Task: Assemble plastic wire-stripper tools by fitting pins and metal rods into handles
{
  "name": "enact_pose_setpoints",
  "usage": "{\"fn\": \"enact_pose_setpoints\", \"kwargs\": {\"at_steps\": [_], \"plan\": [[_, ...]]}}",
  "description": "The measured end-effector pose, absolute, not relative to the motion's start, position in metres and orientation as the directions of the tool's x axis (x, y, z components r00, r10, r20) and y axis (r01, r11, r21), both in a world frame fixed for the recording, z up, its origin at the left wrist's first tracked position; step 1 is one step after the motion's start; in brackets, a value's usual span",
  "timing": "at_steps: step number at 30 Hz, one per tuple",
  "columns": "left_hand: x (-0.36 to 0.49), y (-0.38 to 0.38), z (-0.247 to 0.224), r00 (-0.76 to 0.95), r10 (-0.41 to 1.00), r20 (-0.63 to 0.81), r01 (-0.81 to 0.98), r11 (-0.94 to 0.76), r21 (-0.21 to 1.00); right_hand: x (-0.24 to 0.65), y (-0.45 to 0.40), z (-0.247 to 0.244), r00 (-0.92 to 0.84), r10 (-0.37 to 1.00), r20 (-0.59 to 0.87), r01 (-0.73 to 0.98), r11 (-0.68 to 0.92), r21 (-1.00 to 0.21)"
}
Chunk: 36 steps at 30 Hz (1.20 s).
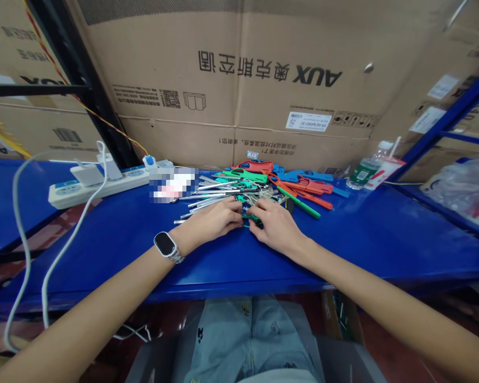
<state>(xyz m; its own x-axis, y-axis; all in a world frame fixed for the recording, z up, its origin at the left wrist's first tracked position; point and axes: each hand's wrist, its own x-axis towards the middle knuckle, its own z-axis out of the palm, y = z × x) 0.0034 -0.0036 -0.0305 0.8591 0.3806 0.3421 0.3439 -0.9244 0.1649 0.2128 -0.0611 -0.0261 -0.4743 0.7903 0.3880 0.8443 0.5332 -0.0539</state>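
Note:
Both hands meet at the near edge of a pile on the blue tabletop. My left hand (223,215), with a watch (166,244) on its wrist, has its fingers closed at the left end of a small green plastic piece (251,218). My right hand (277,226) pinches the same piece from the right; fingers hide much of it. Slim silver metal tubes (211,192) lie just beyond my left hand. Behind the hands are green (249,175), red (313,185) and blue (291,175) plastic handle shells, like those of long-nosed lighters. A long green piece (299,202) slants beside my right hand.
A white power strip (99,186) with plugs and cables occupies the left of the blue table (383,239). A water bottle (361,173) and a paper cup (385,173) stand at the back right. Large cardboard boxes (263,101) rise behind. A plastic bag (463,186) lies far right.

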Motion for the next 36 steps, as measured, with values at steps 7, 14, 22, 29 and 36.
{"fn": "enact_pose_setpoints", "kwargs": {"at_steps": [7, 14, 22, 29, 36], "plan": [[0.004, -0.004, -0.029, 0.880, 0.348, 0.323, 0.334, -0.937, 0.101, 0.210, -0.061, -0.023, -0.445, 0.821, 0.357, 0.875, 0.484, -0.020], [0.004, -0.005, -0.028, 0.879, 0.353, 0.320, 0.338, -0.936, 0.103, 0.207, -0.060, -0.021, -0.428, 0.841, 0.330, 0.889, 0.457, -0.012], [0.002, -0.006, -0.029, 0.853, 0.392, 0.343, 0.381, -0.919, 0.103, 0.216, -0.052, -0.031, -0.416, 0.828, 0.377, 0.833, 0.513, -0.207], [0.004, -0.013, -0.025, 0.861, 0.364, 0.355, 0.393, -0.920, -0.009, 0.220, -0.048, -0.037, -0.393, 0.825, 0.406, 0.792, 0.528, -0.307], [0.009, -0.017, -0.026, 0.836, 0.423, 0.351, 0.459, -0.888, -0.021, 0.213, -0.054, -0.032, -0.361, 0.857, 0.368, 0.859, 0.459, -0.226]]}}
